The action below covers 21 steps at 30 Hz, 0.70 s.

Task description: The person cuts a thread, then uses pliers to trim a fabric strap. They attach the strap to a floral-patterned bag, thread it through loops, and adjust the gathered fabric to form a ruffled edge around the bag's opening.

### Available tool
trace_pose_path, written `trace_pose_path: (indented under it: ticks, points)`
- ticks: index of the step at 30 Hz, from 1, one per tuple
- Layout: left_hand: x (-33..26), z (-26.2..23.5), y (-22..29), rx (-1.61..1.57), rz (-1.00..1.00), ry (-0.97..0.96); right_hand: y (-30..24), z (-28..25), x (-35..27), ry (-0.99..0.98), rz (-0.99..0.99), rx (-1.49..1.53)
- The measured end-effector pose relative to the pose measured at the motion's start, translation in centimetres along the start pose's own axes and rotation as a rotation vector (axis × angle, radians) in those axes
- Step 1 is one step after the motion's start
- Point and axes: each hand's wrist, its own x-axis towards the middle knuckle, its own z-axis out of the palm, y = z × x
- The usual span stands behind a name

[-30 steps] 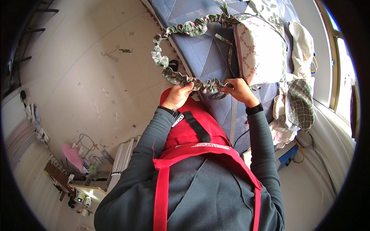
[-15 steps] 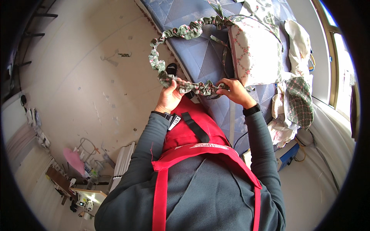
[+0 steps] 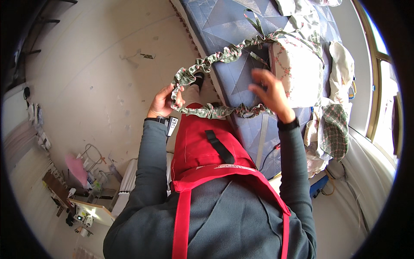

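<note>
A long ruffled strip of green floral fabric (image 3: 207, 111) runs in a loose loop from the bed out over my lap. My left hand (image 3: 163, 101) is closed around the loop's left bend, fingers and thumb pinching the gathered cloth. On the right, my right hand (image 3: 274, 93) hangs over the bed with thumb and fingers apart, slightly blurred and holding nothing. Just beyond it sits a boxy white floral cushion-like piece (image 3: 299, 73); the strip's far end reaches its upper left corner. The strip's near end passes behind or below my right hand, where I cannot follow it.
The bed (image 3: 228, 26) has a blue patterned cover and a fringed left edge. Green and white cloths (image 3: 334, 129) lie heaped at its right, near the window (image 3: 386, 90). A pink item (image 3: 76, 170) and clutter stand at lower left.
My right hand has let go of the strip and lifted, fingers spreading. My left hand has shifted left to the loop's bend, drawing the near side out longer and less bunched.
</note>
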Motion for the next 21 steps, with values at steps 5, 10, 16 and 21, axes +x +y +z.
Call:
trace_pose_path:
  ticks: [5,10,16,21]
  points:
    - [0.6,0.6,1.3,0.010,-0.041,0.120,0.6,1.6,9.7,0.266,-0.370,-0.595]
    - [2.1,-2.7,-0.2,0.087,-0.038,0.260,3.5,2.1,11.7,0.144,-0.229,-0.601]
    - [7.1,1.3,-1.2,0.760,0.270,0.405,3.8,2.4,11.1,0.272,-0.342,-0.381]
    - [14.2,13.5,-0.5,1.321,0.944,0.282,3.0,2.1,11.3,0.270,-0.361,-0.329]
